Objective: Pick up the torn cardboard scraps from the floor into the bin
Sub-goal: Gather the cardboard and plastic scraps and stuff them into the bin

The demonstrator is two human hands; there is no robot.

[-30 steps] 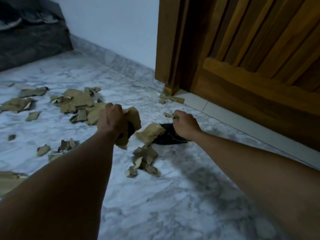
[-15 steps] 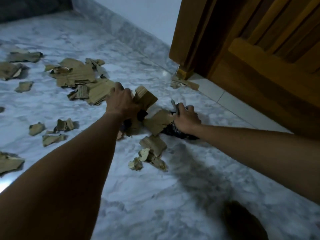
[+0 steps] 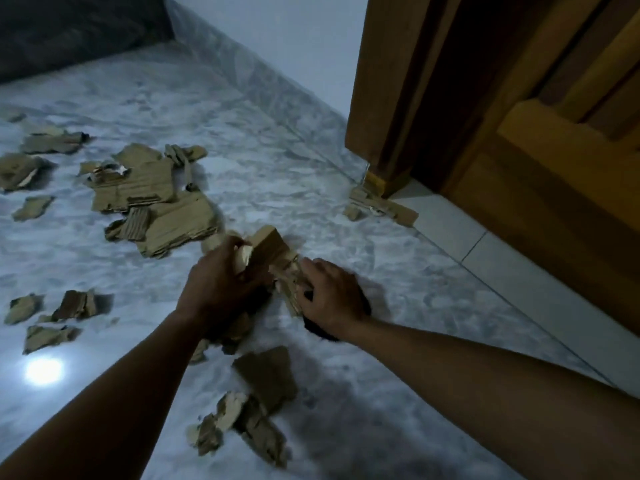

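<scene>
A white-and-grey marble floor (image 3: pixel 277 174) fills most of the view. A brown wooden door (image 3: pixel 519 168) stands along the far right, and a dark upholstered edge (image 3: pixel 69 29) lies at the far left.

The biggest of the torn brown cardboard scraps, a heap of flat sheets (image 3: pixel 156 202), lies left of centre and beyond the hands. In the middle, the left hand (image 3: pixel 221 285) curls its fingers round a folded cardboard wad (image 3: pixel 268 249), holding it just above the floor. The right hand (image 3: pixel 332 296) is just beside it, with fingers spread and fairly straight. It presses on crumpled cardboard strips (image 3: pixel 289 285) that lie between the two hands.

Under the right palm sits a low black bin (image 3: pixel 322 332), mostly hidden, so its opening cannot be made out.

A cluster of scraps (image 3: pixel 252 403) lies near, between the forearms. Smaller bits (image 3: pixel 69 306) are scattered at the left, and a few narrow pieces (image 3: pixel 381 206) rest against the foot of the door.
</scene>
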